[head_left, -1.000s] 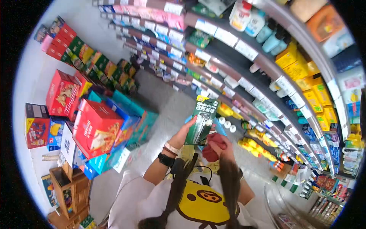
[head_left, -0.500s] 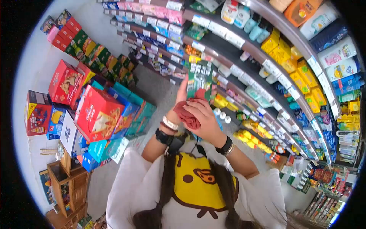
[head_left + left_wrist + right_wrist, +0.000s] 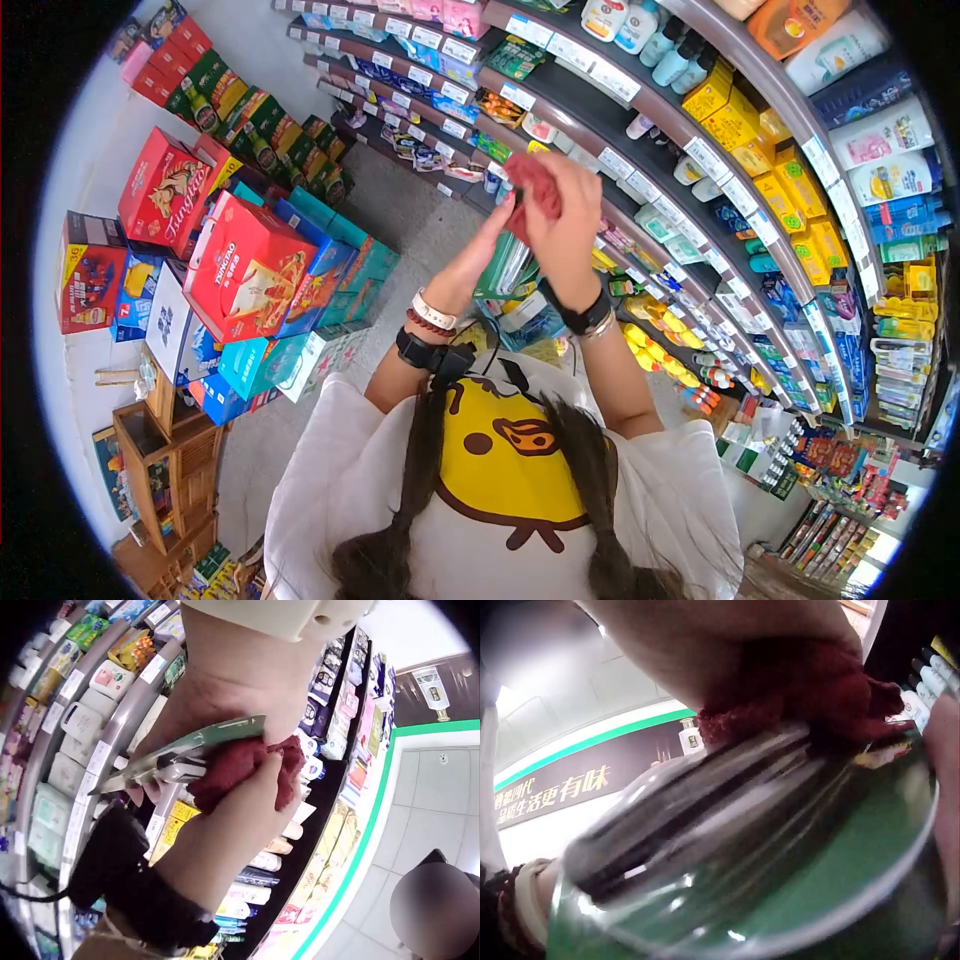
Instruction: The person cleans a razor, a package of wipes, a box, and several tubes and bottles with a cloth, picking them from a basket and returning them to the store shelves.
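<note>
Judged step: wiping. Left hand [image 3: 458,278] grips the pack [image 3: 505,270], held up near the shelf [image 3: 668,115]; right hand [image 3: 572,215], fingers curled round the cloth [image 3: 533,187], presses it on the pack's far end. Next stroke needs a steady pack. Versus prior frame: cloth has shifted from near end.

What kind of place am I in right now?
Most likely a small shop or supermarket: there are long shelves lined with bottles, price tags along the shelf edges, and stacked red boxes printed with a brand name.
</note>
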### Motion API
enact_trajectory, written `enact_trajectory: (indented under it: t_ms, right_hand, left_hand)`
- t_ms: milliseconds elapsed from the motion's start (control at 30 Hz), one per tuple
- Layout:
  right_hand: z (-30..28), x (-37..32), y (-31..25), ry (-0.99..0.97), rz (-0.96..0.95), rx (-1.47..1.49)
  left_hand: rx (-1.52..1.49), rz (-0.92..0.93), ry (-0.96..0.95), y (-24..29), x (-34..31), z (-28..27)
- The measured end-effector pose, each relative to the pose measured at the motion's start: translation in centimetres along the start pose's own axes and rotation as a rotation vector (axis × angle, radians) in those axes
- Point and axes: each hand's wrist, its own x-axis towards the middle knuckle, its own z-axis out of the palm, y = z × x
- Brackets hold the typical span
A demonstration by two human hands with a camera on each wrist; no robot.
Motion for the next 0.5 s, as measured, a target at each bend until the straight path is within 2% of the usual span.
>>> enact_trajectory:
  t_ms: [67, 133, 167, 233, 333, 367, 400, 500]
  right_hand:
    - [0.3, 0.7, 2.4, 0.1, 0.095, -0.019]
    - [0.1, 0.8, 4.3, 0.162, 0.304, 0.121]
    - [-0.5, 0.6, 4.6, 0.193, 0.273, 0.091]
    - [-1.1, 0.5, 4.1, 0.239, 0.177, 0.041]
    - [-1.7, -0.1, 1.1, 0.069, -0.076, -0.058]
    - [-1.7, -0.4, 0.7, -0.055, -0.156, -0.072]
    - [-0.9, -1.1, 0.4, -0.116, -0.18, -0.073]
    - [-0.1, -3.3, 0.4, -0.185, -0.067, -0.174]
  left_hand:
    - [-0.066, -0.032, -0.088, 0.4, -0.4, -0.6]
    - [-0.132, -0.063, -0.17, 1.1, -1.5, 0.1]
    - [-0.239, -0.046, -0.091, 1.8, -2.3, 1.1]
    - [-0.303, 0.036, -0.089, 2.7, -2.9, 1.9]
    - [-0.312, 0.124, -0.08, 2.5, -3.0, 1.2]
    - [-0.348, 0.135, -0.062, 2.1, -2.4, 1.0]
    - [-0.383, 0.146, -0.046, 1.9, -1.8, 0.6]
    - [-0.386, 0.092, 0.015, 1.3, -1.6, -0.1]
